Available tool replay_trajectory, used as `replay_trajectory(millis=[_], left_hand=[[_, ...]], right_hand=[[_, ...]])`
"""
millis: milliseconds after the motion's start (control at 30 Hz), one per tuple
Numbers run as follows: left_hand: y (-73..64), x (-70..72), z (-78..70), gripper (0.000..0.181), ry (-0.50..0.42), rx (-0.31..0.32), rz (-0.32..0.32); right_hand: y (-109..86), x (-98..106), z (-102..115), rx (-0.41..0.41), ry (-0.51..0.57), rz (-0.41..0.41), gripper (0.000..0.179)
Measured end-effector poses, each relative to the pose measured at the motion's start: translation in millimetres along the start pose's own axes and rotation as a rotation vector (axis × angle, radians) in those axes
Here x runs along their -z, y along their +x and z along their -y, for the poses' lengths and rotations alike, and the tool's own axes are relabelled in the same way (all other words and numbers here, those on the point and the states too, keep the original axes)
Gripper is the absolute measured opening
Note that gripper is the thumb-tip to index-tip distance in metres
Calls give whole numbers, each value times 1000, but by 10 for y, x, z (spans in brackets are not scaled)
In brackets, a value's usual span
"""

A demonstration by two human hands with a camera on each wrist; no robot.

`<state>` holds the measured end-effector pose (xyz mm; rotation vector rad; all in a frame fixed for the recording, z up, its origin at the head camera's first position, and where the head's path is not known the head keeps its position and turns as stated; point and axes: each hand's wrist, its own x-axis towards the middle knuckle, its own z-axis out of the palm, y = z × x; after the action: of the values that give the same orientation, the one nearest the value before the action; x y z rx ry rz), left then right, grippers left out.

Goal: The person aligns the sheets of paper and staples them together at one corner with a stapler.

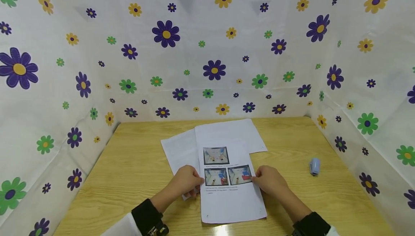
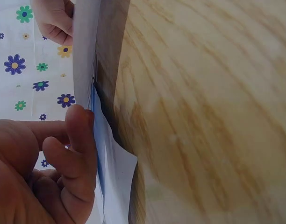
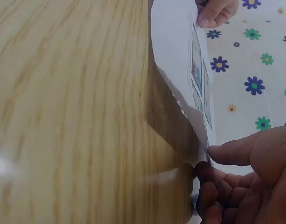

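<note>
A printed sheet of paper (image 1: 233, 205) with three small colour pictures lies in front of me, its near part lifted slightly off the table. My left hand (image 1: 188, 179) pinches its left edge between thumb and fingers, and my right hand (image 1: 270, 179) pinches its right edge at about the same height. In the right wrist view, the thumb (image 3: 232, 151) sits on top of the edge and the curled fingers are below. Under it, one white sheet (image 1: 178, 149) sticks out on the left, and another white sheet (image 1: 230, 129) reaches out behind.
On the right side of the wooden table (image 1: 129, 164) stands a small light-blue object (image 1: 314, 166), a little beyond my right hand. A white flower-patterned cloth (image 1: 194, 56) encloses the table at the back and both sides.
</note>
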<state>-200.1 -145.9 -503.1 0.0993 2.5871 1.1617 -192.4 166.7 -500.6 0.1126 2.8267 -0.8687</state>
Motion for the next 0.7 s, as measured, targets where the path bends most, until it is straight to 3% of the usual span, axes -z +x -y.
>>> replay_trajectory(millis=[333, 533, 700], left_hand=[[-28, -15, 15, 29, 93, 12, 12], [-58, -1, -33, 31, 93, 26, 44], [-34, 22, -65, 30, 107, 36, 32]], right_hand=[[-70, 14, 25, -20, -54, -6, 21], [-88, 24, 25, -13, -71, -20, 19], [-92, 59, 28, -5, -73, -41, 18]])
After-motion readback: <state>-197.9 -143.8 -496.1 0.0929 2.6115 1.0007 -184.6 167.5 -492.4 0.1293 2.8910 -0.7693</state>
